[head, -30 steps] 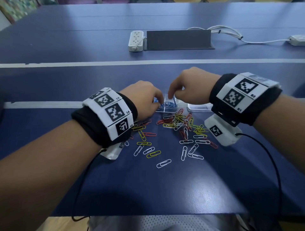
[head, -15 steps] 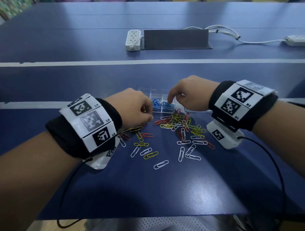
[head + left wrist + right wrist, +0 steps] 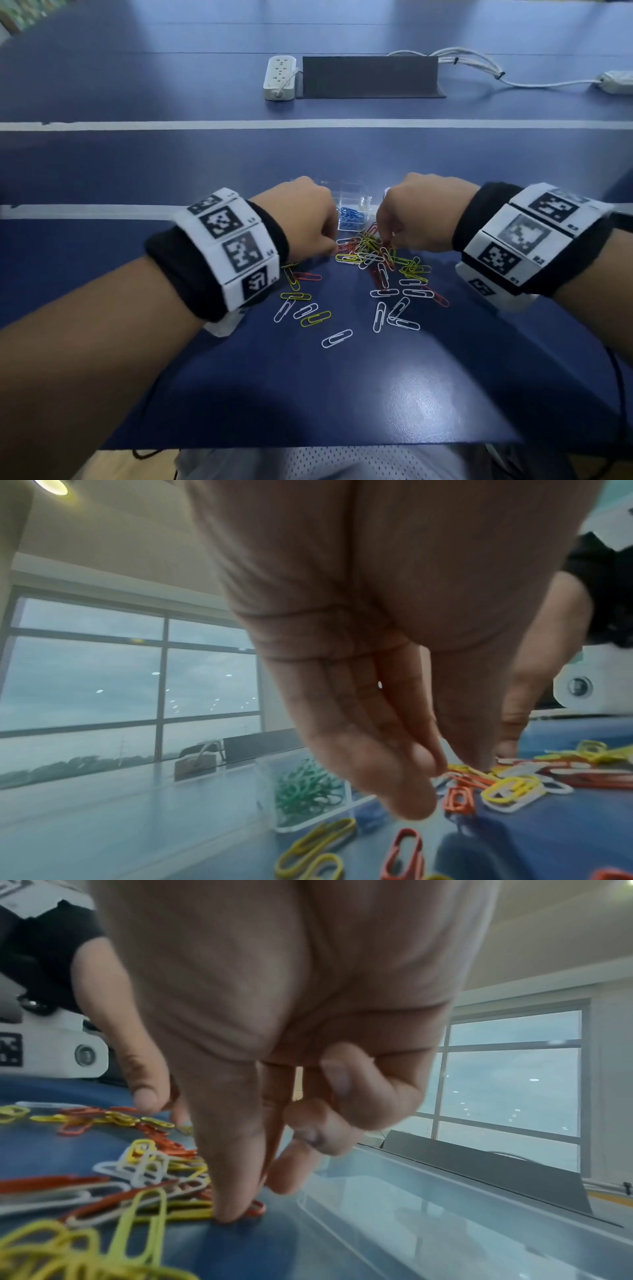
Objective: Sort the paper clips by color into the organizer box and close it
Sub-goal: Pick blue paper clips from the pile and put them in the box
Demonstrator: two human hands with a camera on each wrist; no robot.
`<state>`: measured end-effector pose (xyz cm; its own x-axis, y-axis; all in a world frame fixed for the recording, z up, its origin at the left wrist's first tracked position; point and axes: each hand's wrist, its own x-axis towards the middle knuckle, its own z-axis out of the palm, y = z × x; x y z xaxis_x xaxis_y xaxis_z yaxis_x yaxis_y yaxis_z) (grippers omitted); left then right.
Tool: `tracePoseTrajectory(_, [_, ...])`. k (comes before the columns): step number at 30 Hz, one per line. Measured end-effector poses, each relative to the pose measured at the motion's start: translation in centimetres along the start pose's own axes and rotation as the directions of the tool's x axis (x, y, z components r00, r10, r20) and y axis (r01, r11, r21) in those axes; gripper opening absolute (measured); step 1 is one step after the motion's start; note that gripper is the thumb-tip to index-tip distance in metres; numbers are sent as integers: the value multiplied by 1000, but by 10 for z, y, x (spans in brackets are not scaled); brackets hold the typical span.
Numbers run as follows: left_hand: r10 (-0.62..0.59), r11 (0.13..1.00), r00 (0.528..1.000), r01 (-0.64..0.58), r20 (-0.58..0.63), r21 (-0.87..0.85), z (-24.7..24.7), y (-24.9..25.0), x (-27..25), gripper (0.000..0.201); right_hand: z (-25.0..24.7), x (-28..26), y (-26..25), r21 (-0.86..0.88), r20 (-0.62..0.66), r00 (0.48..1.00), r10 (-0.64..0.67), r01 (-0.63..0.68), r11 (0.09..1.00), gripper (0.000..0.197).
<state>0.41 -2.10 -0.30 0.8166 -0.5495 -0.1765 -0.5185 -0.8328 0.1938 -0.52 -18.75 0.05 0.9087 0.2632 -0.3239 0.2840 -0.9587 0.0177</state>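
- While its thumb stands apart, the right hand [image 3: 274,1010] presses one fingertip [image 3: 227,1203] on a red wire paper clip [image 3: 257,1210].
- Whether the left hand [image 3: 377,610] pinches a yellow wire paper clip [image 3: 466,771], I cannot tell.

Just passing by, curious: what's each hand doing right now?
Left hand: fingertips at a yellow clip; grip cannot be told.
Right hand: open, index finger pressing a red clip.

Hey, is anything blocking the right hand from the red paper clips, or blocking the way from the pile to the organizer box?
Nothing visible. The right hand has its fingers on a red clip at the edge of the pile, though yellow clips overlap its neighbours. The organizer box sits open just behind the pile.
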Motion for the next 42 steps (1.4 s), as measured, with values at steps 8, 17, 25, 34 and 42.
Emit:
tracePoseTrajectory(8, [-18, 999, 998, 15, 68, 45, 7, 8, 13, 12, -2, -2, 4, 78, -38, 997, -71, 74, 994, 4])
tracePoseTrajectory(17, [-8, 996, 999, 12, 39, -93, 2, 1, 6, 13, 1, -5, 5, -20, -12, 996, -88, 88, 996, 39])
tracePoseTrajectory(25, [-5, 995, 1000, 3, -12, -101, -2, 11, 12, 22, 1, -8, 14, 35, -146, 989, -14, 19, 999, 20])
tracePoseTrajectory(34, [-64, 997, 998, 63, 23, 35, 3, 8, 13, 10, 12, 4, 15, 50, -37, 998, -47, 49, 998, 14])
tracePoseTrajectory(42, [-31, 996, 999, 29, 21, 84, 9, 5, 12, 21, 12, -5, 9, 85, -53, 998, -15, 19, 996, 25])
